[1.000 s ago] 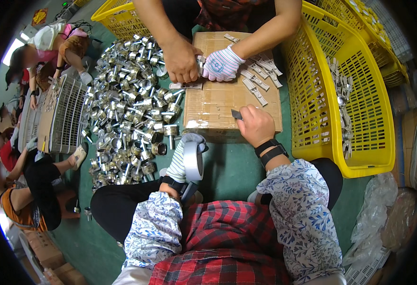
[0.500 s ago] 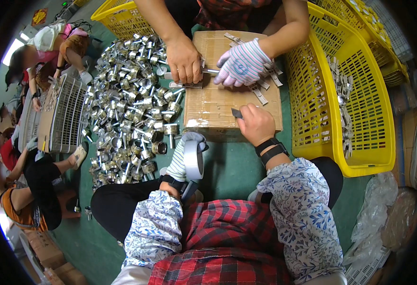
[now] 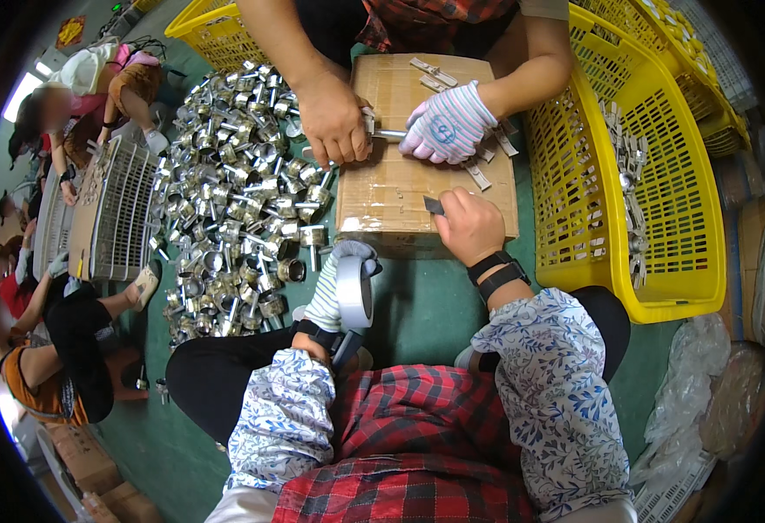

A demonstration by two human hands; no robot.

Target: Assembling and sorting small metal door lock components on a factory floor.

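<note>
My left hand [image 3: 328,292], in a striped glove, is at the near left corner of a cardboard box [image 3: 400,205]. Its fingers curl behind a wide round silver ring or shallow cup [image 3: 353,293], whose exact kind I cannot make out. My bare right hand [image 3: 472,227] is closed on a small dark flat piece [image 3: 435,207] above the box's near right part. Across the box, a co-worker's bare hand [image 3: 334,118] and gloved hand [image 3: 446,126] hold a metal part with a rod [image 3: 391,134]. Thin metal strips [image 3: 478,177] lie near the gloved hand.
A big pile of metal cups with stems [image 3: 234,200] covers the floor to the left. On the right stands a yellow basket [image 3: 574,174] containing metal strips. Another yellow basket [image 3: 217,35] is at the far left. Other people work beside a grey crate [image 3: 125,200].
The co-worker's bare hand has shifted slightly and turned around the metal part; the gloved hand has moved a little right. My own hands have barely moved.
</note>
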